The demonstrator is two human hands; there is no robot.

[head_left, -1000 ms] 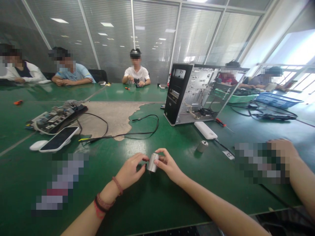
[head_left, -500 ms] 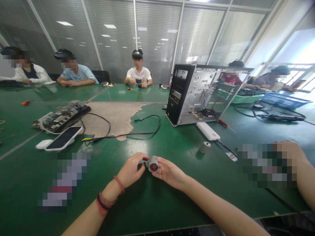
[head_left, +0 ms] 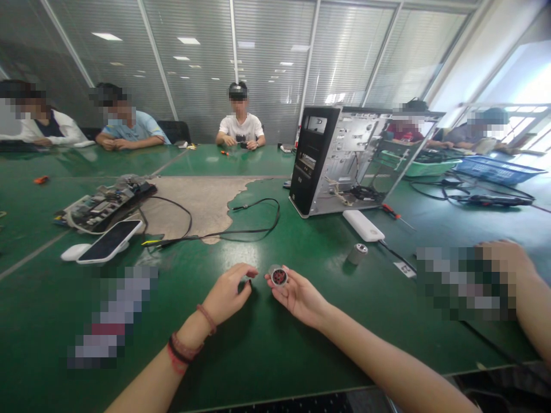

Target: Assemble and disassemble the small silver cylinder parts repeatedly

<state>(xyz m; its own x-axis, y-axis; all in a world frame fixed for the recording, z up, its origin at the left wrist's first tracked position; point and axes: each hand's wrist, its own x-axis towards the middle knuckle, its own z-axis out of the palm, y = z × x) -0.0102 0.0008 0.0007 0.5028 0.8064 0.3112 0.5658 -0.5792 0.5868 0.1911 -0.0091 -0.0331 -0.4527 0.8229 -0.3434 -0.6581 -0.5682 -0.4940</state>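
Note:
My right hand (head_left: 299, 296) holds a small grey metal cylinder (head_left: 279, 277) in its fingers. The cylinder's round end faces me and shows a dark red and black pattern inside. To the left, my left hand (head_left: 233, 291) is apart from it, fingers curved and separated, with nothing between them. Bracelets circle the left wrist. A similar grey metal cylinder (head_left: 357, 254) stands upright on the green table (head_left: 253, 355), off to the right of my hands.
An open computer case (head_left: 340, 163) stands ahead to the right, near a white power bank (head_left: 364, 226) and a screwdriver (head_left: 398, 217). A phone (head_left: 109, 242), circuit assembly (head_left: 107, 206) and black cable (head_left: 258, 230) lie left. Another person's hand (head_left: 508, 261) rests at right. People sit beyond.
My right hand has drawn the cylinder slightly right and up, away from my left hand, and turned its patterned end more toward me. My left hand has barely moved.

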